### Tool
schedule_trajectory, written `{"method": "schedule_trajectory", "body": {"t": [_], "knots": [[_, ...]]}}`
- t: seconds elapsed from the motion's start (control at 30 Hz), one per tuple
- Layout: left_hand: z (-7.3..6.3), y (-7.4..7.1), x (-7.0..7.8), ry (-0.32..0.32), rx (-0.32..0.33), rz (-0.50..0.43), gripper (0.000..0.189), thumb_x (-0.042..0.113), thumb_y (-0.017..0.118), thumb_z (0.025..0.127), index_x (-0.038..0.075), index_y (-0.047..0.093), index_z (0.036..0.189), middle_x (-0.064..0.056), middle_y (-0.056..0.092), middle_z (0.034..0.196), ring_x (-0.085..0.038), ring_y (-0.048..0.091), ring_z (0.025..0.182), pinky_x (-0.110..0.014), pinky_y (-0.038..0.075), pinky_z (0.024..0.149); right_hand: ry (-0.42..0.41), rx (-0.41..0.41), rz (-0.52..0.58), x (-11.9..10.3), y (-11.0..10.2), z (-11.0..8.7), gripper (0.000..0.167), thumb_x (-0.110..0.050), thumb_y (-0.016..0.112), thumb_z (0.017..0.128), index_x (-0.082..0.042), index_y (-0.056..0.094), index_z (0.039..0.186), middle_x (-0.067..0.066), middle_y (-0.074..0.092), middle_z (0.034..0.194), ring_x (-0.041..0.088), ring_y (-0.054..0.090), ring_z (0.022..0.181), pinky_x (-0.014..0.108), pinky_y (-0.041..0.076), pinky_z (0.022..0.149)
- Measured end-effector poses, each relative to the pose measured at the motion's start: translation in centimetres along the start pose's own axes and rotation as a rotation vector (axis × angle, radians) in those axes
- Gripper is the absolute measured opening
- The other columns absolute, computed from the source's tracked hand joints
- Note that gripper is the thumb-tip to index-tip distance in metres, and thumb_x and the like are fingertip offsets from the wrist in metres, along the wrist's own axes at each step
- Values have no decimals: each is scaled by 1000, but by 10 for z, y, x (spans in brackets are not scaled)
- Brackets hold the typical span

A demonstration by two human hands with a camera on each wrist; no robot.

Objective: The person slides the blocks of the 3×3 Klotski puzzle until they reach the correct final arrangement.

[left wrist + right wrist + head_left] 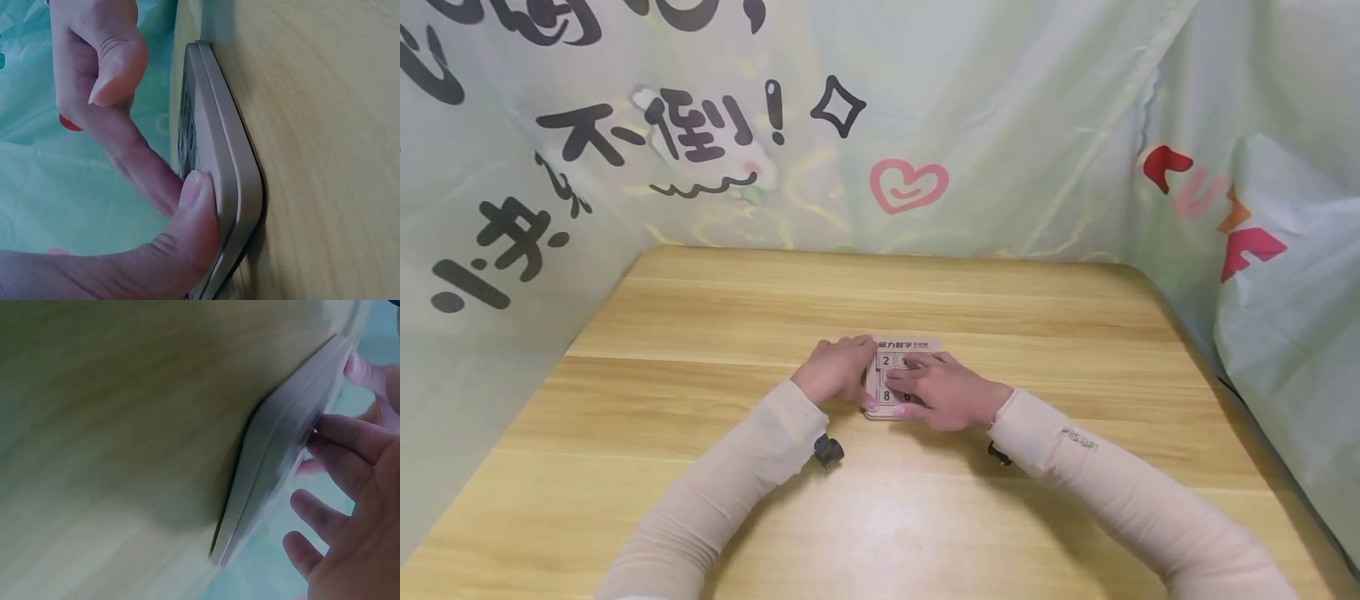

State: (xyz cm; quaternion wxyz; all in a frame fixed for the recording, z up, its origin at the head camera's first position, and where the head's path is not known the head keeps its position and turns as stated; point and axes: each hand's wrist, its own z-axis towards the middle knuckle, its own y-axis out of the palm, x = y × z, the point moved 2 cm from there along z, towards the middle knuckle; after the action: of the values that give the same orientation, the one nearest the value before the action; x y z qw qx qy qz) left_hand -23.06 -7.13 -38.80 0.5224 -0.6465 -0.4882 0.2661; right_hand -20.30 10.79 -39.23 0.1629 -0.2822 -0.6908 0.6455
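A pale pinkish number slide puzzle (886, 410) lies flat on the table, with black-printed square number tiles and Chinese lettering along its far edge. My left hand (835, 371) holds the puzzle at its left side, the thumb at the near corner and the fingers at the far corner. In the left wrist view that thumb presses the rim of the two-layered case (219, 137). Over the right part of the board, my right hand (951, 392) touches the tiles with extended fingertips, hiding several of them. The right wrist view shows its other fingers apart from the case (269, 456).
The wood-grain table (880, 517) extends around the puzzle on all sides. Pale green printed cloth (1015, 125) hangs behind the table and along both sides. A small black device (829, 452) is strapped at the left wrist, another (1000, 453) at the right.
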Motion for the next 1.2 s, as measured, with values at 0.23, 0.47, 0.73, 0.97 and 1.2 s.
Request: {"method": "schedule_trajectory", "body": {"t": [0.23,0.47,0.73,0.97,1.2], "knots": [[-1,-2,1,-1,-2,-5,82,48,84,66,10,50,131,-4,48,140,-29,51,119,-52,38,102,54,3,7,10,-8,-14,45,-40,48,100,-10,62,131,4,56,137,36,38,135,58,34,103],[-1,-1,1,10,-2,-22,85,49,83,66,10,48,134,-6,46,143,-31,48,124,-54,36,104,38,17,5,11,0,1,57,-46,44,100,-8,48,143,8,46,147,38,32,138,60,32,104],[-2,0,-2,1,0,-23,87,49,83,66,9,48,135,-5,49,140,-30,50,121,-54,35,105,23,-20,19,1,-2,8,54,-45,43,101,-11,51,142,4,48,145,37,33,137,60,31,105],[-2,0,-4,0,13,-29,80,48,84,65,11,51,128,-3,55,127,-28,53,113,-53,37,103,27,-40,22,-1,-8,2,54,-44,45,101,-9,51,141,5,50,144,37,33,138,61,30,106],[-2,0,-2,5,8,-44,87,48,84,66,8,48,135,-7,48,141,-31,49,123,-55,34,106,129,16,-32,13,-5,-1,57,-47,48,99,-7,52,140,9,49,144,39,34,137,60,34,103]]}}
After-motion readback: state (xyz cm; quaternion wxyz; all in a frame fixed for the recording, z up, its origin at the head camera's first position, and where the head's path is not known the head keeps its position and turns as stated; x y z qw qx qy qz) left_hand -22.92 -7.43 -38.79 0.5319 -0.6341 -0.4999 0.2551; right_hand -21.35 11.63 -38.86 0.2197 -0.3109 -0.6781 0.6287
